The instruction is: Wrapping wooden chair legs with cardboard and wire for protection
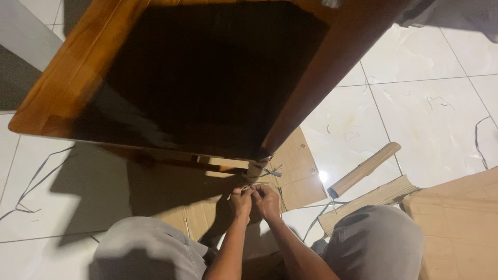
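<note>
While hands (pixel 254 199) pinch (together), table leg (pixel 258 168).

Glossy varnished wood table (pixel 78 78) with dark, probably glass, top; matt brown cardboard (pixel 456 218) on shiny, smooth floor tiles (pixel 425 109).

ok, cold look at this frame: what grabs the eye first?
The big wooden table with its dark glossy top fills the upper half of the head view. Just below its near corner, the left hand and right hand meet at a cardboard-wrapped table leg, apparently picking at the wrapping. Cardboard sheets and a cardboard tube lie on the white tile floor to the right.
</note>
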